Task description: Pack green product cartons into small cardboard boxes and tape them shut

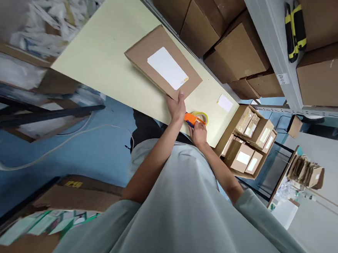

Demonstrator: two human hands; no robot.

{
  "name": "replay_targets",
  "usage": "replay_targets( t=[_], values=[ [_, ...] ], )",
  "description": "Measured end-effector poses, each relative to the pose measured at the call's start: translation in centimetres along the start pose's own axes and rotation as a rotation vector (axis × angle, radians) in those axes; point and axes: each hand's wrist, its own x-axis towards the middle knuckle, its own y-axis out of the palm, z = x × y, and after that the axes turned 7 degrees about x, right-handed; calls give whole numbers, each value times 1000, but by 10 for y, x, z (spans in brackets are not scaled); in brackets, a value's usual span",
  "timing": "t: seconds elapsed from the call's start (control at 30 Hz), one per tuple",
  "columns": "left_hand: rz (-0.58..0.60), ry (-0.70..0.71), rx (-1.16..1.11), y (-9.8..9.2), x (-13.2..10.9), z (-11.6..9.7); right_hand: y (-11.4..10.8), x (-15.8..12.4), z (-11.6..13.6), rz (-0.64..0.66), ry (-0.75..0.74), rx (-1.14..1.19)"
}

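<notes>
A brown cardboard box (141, 55) with a white label (167, 68) on its face rests on the pale table (101, 65). My left hand (177, 106) holds the box at its near edge, thumb on the labelled face and the other fingers hidden beneath it. Close beside it, my right hand (199, 133) is wrapped round an orange tape dispenser (190, 118) with a roll of yellowish tape (202, 116). The dispenser is at the table's near edge, just right of my left hand.
A loose white label (224, 103) lies on the table towards the right. An open carton (229, 128) of labelled boxes stands at the table's right end. Shelves (266, 31) with brown boxes and two yellow-black cutters (294, 31) line the far side.
</notes>
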Motion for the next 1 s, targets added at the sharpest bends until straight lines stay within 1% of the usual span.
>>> replay_targets(
  t=[0.03,0.07,0.1,0.17,0.23,0.3,0.33,0.4,0.47,0.53,0.6,0.7,0.77,0.8,0.83,0.9,1.0],
  values=[
    [-32,-24,2,3,3,-2,-1,0,2,8,-7,4],
    [-46,-39,12,2,7,-4,0,0,4,15,-20,12],
    [-42,-42,29,-3,13,-4,2,0,8,17,-40,23],
    [23,-11,88,-24,26,-2,9,2,20,5,-105,47],
    [81,39,163,-50,40,-3,20,6,35,-13,-176,71],
    [98,72,232,-72,50,-8,31,12,52,-18,-210,110],
    [98,83,272,-80,52,-11,35,15,59,-14,-210,135],
    [94,111,369,-88,52,-18,40,21,68,-12,-190,189],
    [100,153,461,-89,49,-21,41,24,67,-17,-172,224],
    [113,184,506,-88,46,-21,36,22,55,-16,-168,243],
    [111,179,496,-87,46,-18,26,11,32,-14,-168,250],
    [89,131,427,-90,48,-12,3,-18,-18,16,-124,225],
    [90,111,357,-91,50,-10,-18,-32,-54,109,-43,129],
    [95,105,325,-92,51,-9,-28,-34,-70,140,-7,81],
    [98,100,301,-93,52,-8,-38,-30,-84,150,8,40],
    [101,91,289,-94,53,-9,-53,-10,-102,126,-11,-13],
    [123,89,361,-99,56,-11,-64,44,-107,45,-47,-50]
  ],
)
